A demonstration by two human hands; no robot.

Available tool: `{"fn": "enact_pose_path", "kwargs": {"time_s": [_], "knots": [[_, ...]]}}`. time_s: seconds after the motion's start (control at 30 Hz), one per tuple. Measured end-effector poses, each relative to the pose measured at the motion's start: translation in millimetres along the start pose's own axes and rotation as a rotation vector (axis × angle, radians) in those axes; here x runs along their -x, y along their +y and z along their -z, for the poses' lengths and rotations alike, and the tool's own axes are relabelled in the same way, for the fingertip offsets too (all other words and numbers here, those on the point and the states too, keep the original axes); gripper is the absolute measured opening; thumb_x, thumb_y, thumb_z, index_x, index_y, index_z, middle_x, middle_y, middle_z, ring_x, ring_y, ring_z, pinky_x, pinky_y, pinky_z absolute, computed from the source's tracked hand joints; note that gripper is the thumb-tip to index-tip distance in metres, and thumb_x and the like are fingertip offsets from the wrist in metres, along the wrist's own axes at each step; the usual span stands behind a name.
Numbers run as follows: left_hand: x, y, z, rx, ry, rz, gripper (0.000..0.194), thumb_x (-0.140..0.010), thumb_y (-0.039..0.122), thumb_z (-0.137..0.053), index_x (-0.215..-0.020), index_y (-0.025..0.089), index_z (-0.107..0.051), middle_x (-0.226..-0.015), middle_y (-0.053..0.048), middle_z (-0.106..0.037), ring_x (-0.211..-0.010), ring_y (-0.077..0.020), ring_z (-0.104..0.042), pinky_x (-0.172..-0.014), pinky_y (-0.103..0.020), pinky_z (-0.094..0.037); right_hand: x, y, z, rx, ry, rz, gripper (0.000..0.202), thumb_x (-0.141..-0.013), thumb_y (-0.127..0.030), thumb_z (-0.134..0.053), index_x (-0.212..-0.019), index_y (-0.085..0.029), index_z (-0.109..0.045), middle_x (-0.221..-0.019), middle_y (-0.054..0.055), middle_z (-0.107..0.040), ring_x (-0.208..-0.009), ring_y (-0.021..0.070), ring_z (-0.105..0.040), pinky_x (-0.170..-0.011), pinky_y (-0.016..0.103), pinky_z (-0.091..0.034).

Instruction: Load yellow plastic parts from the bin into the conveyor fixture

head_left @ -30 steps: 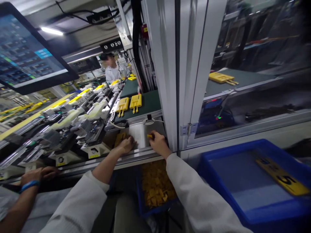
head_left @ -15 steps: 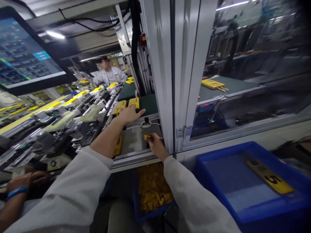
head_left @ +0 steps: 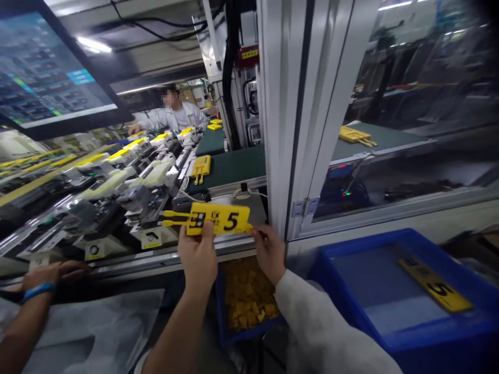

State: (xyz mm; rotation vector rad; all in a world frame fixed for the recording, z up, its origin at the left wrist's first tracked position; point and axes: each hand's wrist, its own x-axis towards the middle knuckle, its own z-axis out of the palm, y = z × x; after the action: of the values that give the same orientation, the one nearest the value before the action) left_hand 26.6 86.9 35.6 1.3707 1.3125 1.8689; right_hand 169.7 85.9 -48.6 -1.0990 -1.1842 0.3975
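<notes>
My left hand (head_left: 198, 254) grips a yellow power bank (head_left: 241, 215), thumb on its face. The bank is marked with a black 5, and two short yellow cables (head_left: 175, 218) stick out at its left end. At the other end my right hand (head_left: 270, 249) pinches a small yellow piece (head_left: 250, 227) against the bank's corner; whether the piece is joined to the bank I cannot tell. Beyond my hands, another yellow power bank (head_left: 200, 166) with cables lies on the green conveyor belt (head_left: 237, 166).
Below my hands stands a blue bin of small yellow pieces (head_left: 249, 298). A blue tub (head_left: 374, 332) at right holds one yellow bank (head_left: 434, 283). A metal frame post (head_left: 284, 114) rises close by. Machine fixtures (head_left: 136, 197) and a co-worker's hand (head_left: 50, 275) are at left.
My left hand has come back from the belt and now holds a power bank; one of the two nearby banks there is gone. My right hand has brought its small yellow piece to the bank's end.
</notes>
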Motion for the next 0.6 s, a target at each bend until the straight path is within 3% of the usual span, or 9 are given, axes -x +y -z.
{"fn": "enact_pose_path", "kwargs": {"time_s": [0.1,0.2,0.33,0.5,0.6], "knots": [[32.3,-14.0,26.0,0.1,-0.076,0.328,0.04,-0.074,0.041,-0.072,-0.102,0.017,-0.057,-0.097,-0.007,-0.07,-0.086,-0.0197,-0.068,-0.078,-0.033,-0.056,10.5,-24.6,23.9,0.018,0.025,0.017,0.015,-0.088,-0.03,-0.057,-0.093,-0.02,-0.066,-0.089,0.005,-0.07,-0.079,0.0168,-0.064,-0.069,0.028,-0.051],[54.0,-14.7,44.8,0.019,-0.288,0.472,0.04,-0.071,0.04,-0.075,-0.101,0.016,-0.061,-0.091,-0.007,-0.071,-0.079,-0.0199,-0.068,-0.072,-0.032,-0.056,10.0,-46.6,34.1,-0.001,-0.179,0.13,0.012,-0.089,-0.028,-0.056,-0.091,-0.022,-0.067,-0.086,0.004,-0.07,-0.077,0.0159,-0.063,-0.071,0.029,-0.05],[68.8,0.2,55.1,-0.006,-0.472,0.491,0.035,-0.073,0.037,-0.073,-0.102,0.02,-0.065,-0.093,-0.005,-0.072,-0.083,-0.0206,-0.068,-0.072,-0.029,-0.055,13.0,-63.0,28.5,-0.01,-0.481,0.275,0.009,-0.088,-0.026,-0.058,-0.089,-0.024,-0.067,-0.081,0.002,-0.07,-0.082,0.0179,-0.059,-0.076,0.033,-0.05],[72.4,6.3,63.3,0.061,-0.491,0.5,0.032,-0.076,0.038,-0.07,-0.103,0.022,-0.065,-0.098,-0.004,-0.071,-0.084,-0.0209,-0.067,-0.072,-0.028,-0.054,23.5,-68.6,21.6,0.037,-0.5,0.312,0.01,-0.087,-0.023,-0.058,-0.092,-0.025,-0.068,-0.088,0.004,-0.07,-0.089,0.0197,-0.058,-0.087,0.041,-0.047],[75.0,5.1,67.4,0.088,-0.499,0.482,0.031,-0.077,0.037,-0.068,-0.104,0.022,-0.064,-0.099,-0.004,-0.071,-0.086,-0.0205,-0.067,-0.075,-0.028,-0.053,30.9,-71.4,17.7,0.002,-0.457,0.183,0.009,-0.085,-0.029,-0.061,-0.09,-0.024,-0.068,-0.109,0.007,-0.063,-0.106,0.0221,-0.056,-0.094,0.042,-0.045]]}}
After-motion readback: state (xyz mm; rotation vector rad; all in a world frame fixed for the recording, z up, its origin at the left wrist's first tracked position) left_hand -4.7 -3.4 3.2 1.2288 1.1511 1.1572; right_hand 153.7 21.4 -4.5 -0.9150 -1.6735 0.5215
